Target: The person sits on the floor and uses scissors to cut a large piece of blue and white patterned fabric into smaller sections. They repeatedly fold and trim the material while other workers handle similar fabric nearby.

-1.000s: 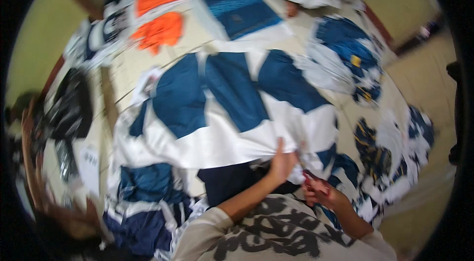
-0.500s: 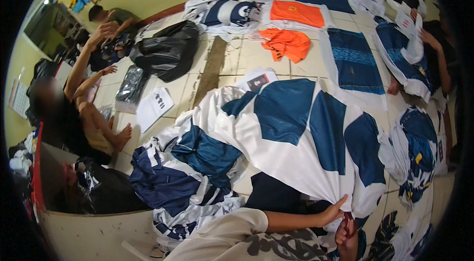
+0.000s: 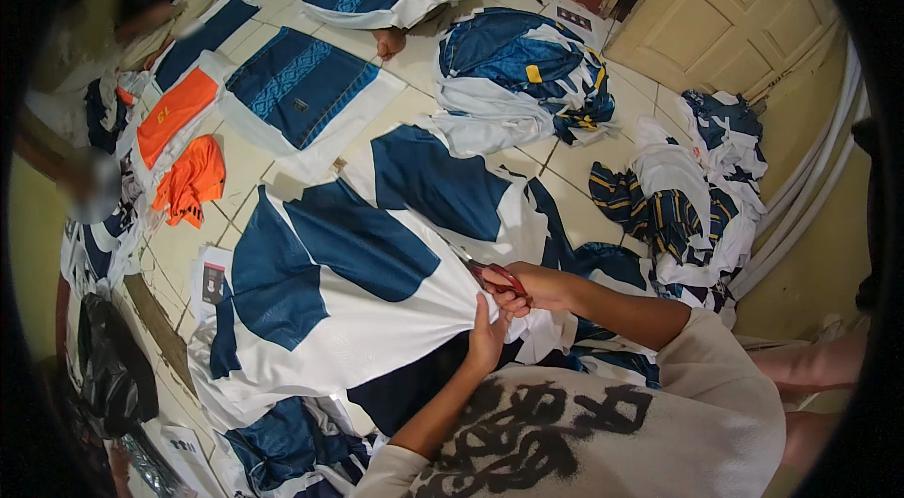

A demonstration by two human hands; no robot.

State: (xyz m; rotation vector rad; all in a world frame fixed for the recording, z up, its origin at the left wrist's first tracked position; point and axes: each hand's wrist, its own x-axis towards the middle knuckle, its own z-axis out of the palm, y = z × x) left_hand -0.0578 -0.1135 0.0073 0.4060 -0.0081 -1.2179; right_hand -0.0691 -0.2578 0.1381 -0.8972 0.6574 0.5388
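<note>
A large white cloth [image 3: 367, 329] printed with dark teal panels spreads over the floor in front of me. My left hand [image 3: 486, 336] pinches its near edge, pulling the fabric into taut folds. Close beside it, my right hand [image 3: 533, 289] grips red-handled scissors [image 3: 503, 278] by the loops. The blades point away to the upper left, along the white strip between two teal panels. Whether they are parted is hard to see. Dark fabric [image 3: 405, 396] lies under the cloth's near side.
Crumpled teal and white cloth [image 3: 513, 65] is heaped beyond, with striped pieces [image 3: 669, 216] at the right. Orange cloth [image 3: 193, 180] and a black plastic bag [image 3: 115, 366] lie to the left. Other people sit at the far side. White pipes [image 3: 800, 187] run along the right wall near a door [image 3: 725, 13].
The view has swung to the right. My right hand has brought the scissors up onto the cloth, beyond my left hand; both hands still hold on.
</note>
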